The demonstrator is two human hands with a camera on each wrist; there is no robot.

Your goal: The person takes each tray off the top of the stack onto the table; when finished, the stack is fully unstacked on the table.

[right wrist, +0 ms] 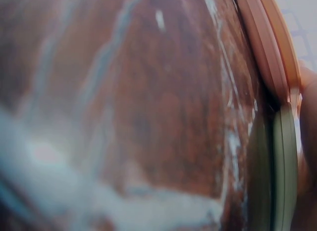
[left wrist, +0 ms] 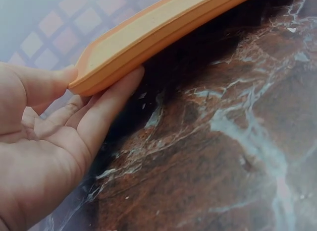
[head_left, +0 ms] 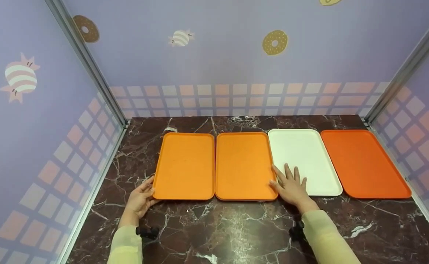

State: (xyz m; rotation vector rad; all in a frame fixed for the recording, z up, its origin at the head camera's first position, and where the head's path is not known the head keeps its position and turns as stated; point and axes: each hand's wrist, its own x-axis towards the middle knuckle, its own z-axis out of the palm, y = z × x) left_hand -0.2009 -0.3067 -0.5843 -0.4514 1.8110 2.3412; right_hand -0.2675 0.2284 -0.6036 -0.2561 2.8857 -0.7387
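My left hand (head_left: 140, 200) pinches the near left corner of the leftmost orange tray (head_left: 185, 167). In the left wrist view the thumb lies at the rim of this tray (left wrist: 148, 40) and the fingers reach under it, with a dark gap between tray and tabletop. A second orange tray (head_left: 246, 167) lies right beside it. My right hand (head_left: 293, 189) is spread over the left side of the white tray (head_left: 302, 150), its thumb at the second orange tray's right edge. In the right wrist view the white tray's edge (right wrist: 285, 166) meets an orange edge (right wrist: 282, 37); most of the hand is out of frame.
A red-orange tray (head_left: 364, 161) lies at the right end of the row, close to the right wall panel (head_left: 427, 110). Dark marbled tabletop (head_left: 229, 234) shows in front of the trays and to their left. A lilac back wall (head_left: 229, 66) stands behind.
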